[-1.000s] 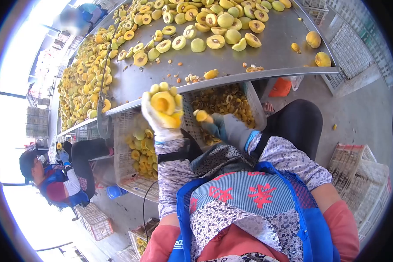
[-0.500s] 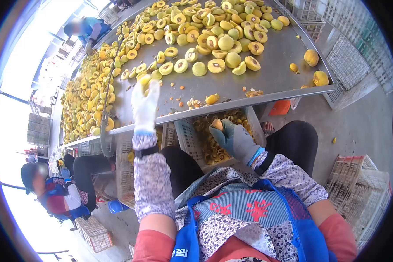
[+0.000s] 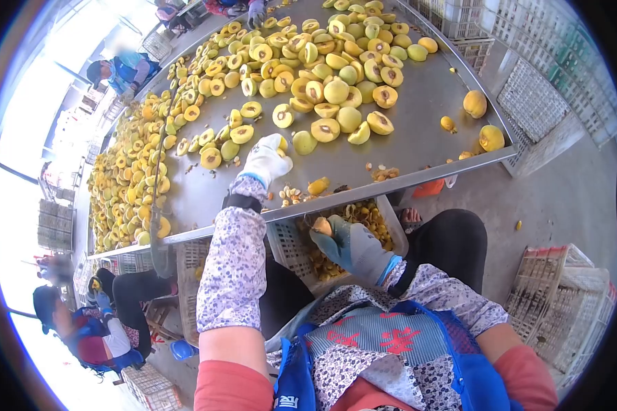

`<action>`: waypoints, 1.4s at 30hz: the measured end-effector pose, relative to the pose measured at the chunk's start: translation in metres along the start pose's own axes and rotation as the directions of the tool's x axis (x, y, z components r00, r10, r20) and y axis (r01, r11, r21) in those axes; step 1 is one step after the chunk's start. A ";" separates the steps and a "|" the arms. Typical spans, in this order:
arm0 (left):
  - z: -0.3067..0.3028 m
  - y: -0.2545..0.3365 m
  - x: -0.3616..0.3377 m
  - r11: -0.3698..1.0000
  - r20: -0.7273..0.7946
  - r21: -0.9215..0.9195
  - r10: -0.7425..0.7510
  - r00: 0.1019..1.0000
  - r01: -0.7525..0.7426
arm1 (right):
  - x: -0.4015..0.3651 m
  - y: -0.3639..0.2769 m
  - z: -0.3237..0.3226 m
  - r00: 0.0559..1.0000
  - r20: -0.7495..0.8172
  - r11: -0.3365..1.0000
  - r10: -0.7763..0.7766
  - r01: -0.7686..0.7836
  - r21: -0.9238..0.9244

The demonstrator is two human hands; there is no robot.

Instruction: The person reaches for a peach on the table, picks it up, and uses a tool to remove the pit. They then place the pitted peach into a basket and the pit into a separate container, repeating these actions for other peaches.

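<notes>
Stainless-steel surface (image 3: 418, 137) is recorded across the upper part of the view. Most of it is covered with halved yellow fruit (image 3: 325, 129), laid mostly cut face up. Two whole fruits (image 3: 474, 103) are noted near its right end, apart from the main spread. Loose pits (image 3: 291, 195) and a small yellow chunk (image 3: 317, 185) are seen close to the near edge.

The left hand (image 3: 266, 161), in a white glove, is extended over the surface with the fingers curled downward. A fruit half (image 3: 304, 142), skin side up, lies just beside it. A yellow bit shows at the fingertips, but it cannot be told whether the grip is closed on anything.

The right hand (image 3: 353, 246), in a grey-green glove, is held below the surface edge. Its grip is pinched together on a small orange-yellow piece (image 3: 320, 225). This piece is held directly above a white plastic crate (image 3: 284, 250), which stands under the edge and holds yellow scraps.

A seated person (image 3: 92, 335) in a blue apron is observed at lower left beside the same surface. Another person (image 3: 120, 68) is observed at its far side. Lattice crates (image 3: 562, 281) are noted on the concrete floor at right.
</notes>
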State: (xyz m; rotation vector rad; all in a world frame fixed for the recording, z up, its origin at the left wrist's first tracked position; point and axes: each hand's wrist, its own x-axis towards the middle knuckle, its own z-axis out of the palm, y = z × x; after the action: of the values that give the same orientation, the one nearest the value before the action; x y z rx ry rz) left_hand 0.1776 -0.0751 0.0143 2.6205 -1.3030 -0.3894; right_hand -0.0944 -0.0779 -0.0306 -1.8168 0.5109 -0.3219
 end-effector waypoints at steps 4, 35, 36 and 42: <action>-0.011 0.010 -0.055 0.729 0.045 -0.666 -0.167 0.985 0.154 | 0.004 -0.003 0.008 0.997 -0.067 0.992 -0.046 0.053 0.111; 0.056 0.078 -0.176 0.593 -0.701 -0.637 -0.180 0.690 -0.492 | -0.004 -0.012 0.041 0.985 0.160 0.858 -0.072 -0.020 0.513; 0.056 0.079 -0.177 0.402 -0.598 -0.784 -0.282 0.751 -0.473 | -0.004 -0.009 0.043 0.985 0.160 0.856 -0.069 -0.024 0.517; 0.052 0.078 -0.179 0.820 -0.678 -0.477 -0.116 0.725 -0.316 | -0.008 -0.038 0.007 0.910 0.391 0.812 0.138 -0.330 0.482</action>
State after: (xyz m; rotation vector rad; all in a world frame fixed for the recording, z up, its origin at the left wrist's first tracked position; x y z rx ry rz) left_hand -0.0011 0.0192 0.0134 1.8612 -0.8758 0.2015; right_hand -0.0910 -0.0594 0.0036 -1.1993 0.3501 0.0327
